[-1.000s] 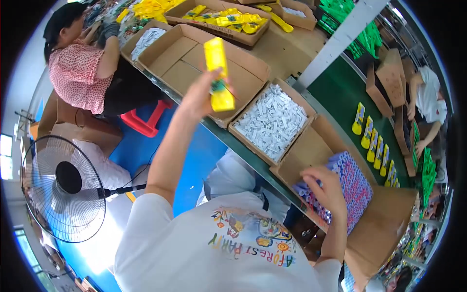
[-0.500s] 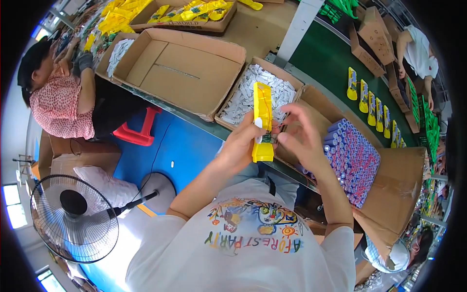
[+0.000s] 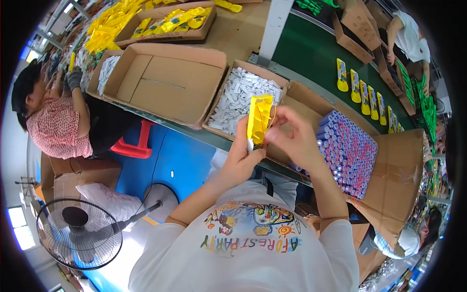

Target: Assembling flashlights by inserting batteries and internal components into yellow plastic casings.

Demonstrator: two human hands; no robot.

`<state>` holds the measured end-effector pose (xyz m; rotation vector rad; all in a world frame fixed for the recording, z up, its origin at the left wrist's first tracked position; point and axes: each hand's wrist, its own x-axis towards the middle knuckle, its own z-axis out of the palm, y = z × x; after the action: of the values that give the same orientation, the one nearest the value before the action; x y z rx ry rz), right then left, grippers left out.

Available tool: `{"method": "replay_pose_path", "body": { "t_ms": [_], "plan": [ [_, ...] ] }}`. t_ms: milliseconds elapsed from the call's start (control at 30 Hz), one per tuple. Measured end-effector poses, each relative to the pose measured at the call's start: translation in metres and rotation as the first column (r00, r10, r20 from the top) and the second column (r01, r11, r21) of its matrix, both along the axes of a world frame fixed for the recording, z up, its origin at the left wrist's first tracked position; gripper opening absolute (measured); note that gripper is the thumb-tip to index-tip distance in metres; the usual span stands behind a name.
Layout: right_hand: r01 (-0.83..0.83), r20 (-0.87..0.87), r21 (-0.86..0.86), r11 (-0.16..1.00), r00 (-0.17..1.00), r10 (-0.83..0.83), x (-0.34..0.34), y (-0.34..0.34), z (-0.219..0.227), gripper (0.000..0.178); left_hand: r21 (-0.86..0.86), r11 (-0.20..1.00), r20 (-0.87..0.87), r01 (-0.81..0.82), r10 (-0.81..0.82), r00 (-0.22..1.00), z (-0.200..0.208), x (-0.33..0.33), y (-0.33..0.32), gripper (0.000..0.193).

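Observation:
My left hand (image 3: 238, 160) is closed around the lower end of a yellow plastic casing (image 3: 258, 121), its long hollow side facing up. Thin reddish wires run along the inside of the casing. At its right edge my right hand (image 3: 297, 138) has thumb and forefinger pinched, with a thin wire (image 3: 274, 116) looping up beside the fingertips. Just beyond the casing is a cardboard box of small white parts (image 3: 243, 92). To the right of my right hand, purple cylindrical battery cells (image 3: 348, 155) stand packed in a carton.
A shallow cardboard tray (image 3: 168, 56) lies left of the white parts. Several yellow casings (image 3: 357, 87) rest on the green conveyor (image 3: 311, 53) behind a metal post (image 3: 276, 29). A co-worker (image 3: 58, 121) sits at left, near a red stool (image 3: 141, 143) and a fan (image 3: 80, 233).
The casing has tipped and sits lower in my left hand, its lower end now hidden by the hand. My right fingers have moved up along its edge, and the view has shifted slightly.

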<state>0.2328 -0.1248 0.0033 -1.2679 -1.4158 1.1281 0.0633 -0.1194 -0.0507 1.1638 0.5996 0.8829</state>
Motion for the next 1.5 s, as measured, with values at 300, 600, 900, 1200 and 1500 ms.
{"method": "replay_pose_path", "body": {
  "t_ms": [300, 600, 900, 1200, 1500],
  "plan": [
    [0.176, 0.091, 0.164, 0.971, 0.977, -0.192, -0.010, -0.014, -0.005, 0.021, 0.071, 0.996, -0.015, -0.056, 0.057, 0.998, 0.012, 0.004, -0.006, 0.052],
    [0.048, 0.415, 0.494, 0.868, 0.864, -0.284, -0.021, -0.039, -0.024, 0.010, -0.110, 0.992, -0.001, -0.060, 0.060, 0.998, 0.002, 0.012, 0.001, 0.037],
    [-0.082, 0.877, -0.157, 0.984, 0.447, 0.178, 0.116, -0.025, -0.027, 0.027, -0.204, 0.973, 0.149, 0.111, -0.081, 0.985, 0.008, 0.007, -0.001, 0.030],
    [-0.395, 0.720, 0.686, 0.611, 0.484, -0.496, 0.031, -0.038, 0.021, 0.025, -0.365, 0.891, 0.110, 0.271, -0.248, 0.963, 0.011, 0.016, -0.014, 0.037],
    [-0.573, 0.814, 0.508, 0.643, 0.564, -0.140, 0.016, -0.018, 0.017, 0.037, -0.392, 0.892, 0.069, 0.223, -0.213, 0.975, 0.003, 0.006, -0.004, 0.037]
  ]
}}
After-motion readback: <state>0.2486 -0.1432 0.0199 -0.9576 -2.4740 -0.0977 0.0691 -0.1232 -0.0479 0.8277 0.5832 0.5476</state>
